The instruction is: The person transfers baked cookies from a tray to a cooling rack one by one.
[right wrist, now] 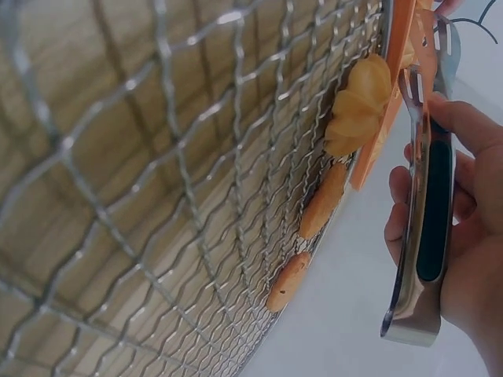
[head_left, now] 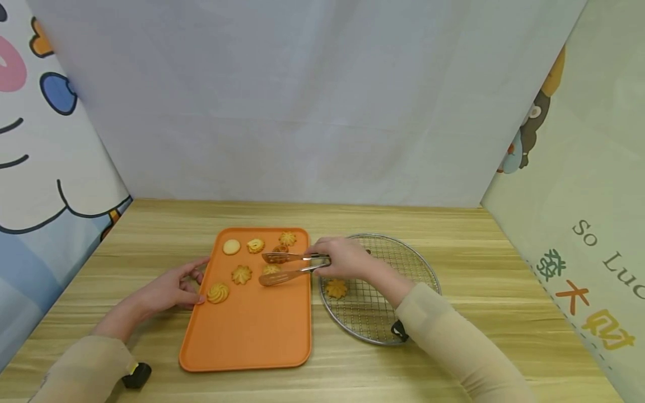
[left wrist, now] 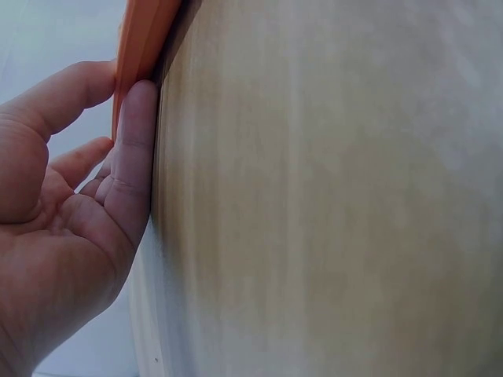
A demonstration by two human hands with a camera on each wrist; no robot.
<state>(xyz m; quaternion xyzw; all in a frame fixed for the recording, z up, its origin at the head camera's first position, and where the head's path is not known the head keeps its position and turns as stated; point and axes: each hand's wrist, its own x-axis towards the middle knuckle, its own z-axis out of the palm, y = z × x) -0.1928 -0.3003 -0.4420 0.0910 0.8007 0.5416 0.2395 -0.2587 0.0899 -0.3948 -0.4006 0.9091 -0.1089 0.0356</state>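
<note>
An orange tray (head_left: 242, 336) carries several cookies, among them a swirled cookie (head_left: 218, 293), a flower-shaped cookie (head_left: 242, 274) and a round pale cookie (head_left: 231, 247). At its left edge, my left hand (head_left: 173, 288) pinches the rim, as the left wrist view also shows. My right hand (head_left: 345, 258) grips metal tongs (right wrist: 424, 228) with a dark green handle inlay. Their brownish tips are spread apart over the tray's right side, near a darker cookie (head_left: 280, 250) and a partly covered yellow cookie (head_left: 271, 269). Nothing is visibly clamped between the tips.
Right of the tray lies a round wire rack (head_left: 373, 322), partly under my right forearm. It bears a flower-shaped cookie (head_left: 336, 289); the right wrist view shows two more, including an oblong cookie (right wrist: 322, 202). A pale wall cloth (head_left: 302, 112) stands behind the wooden table (head_left: 478, 336).
</note>
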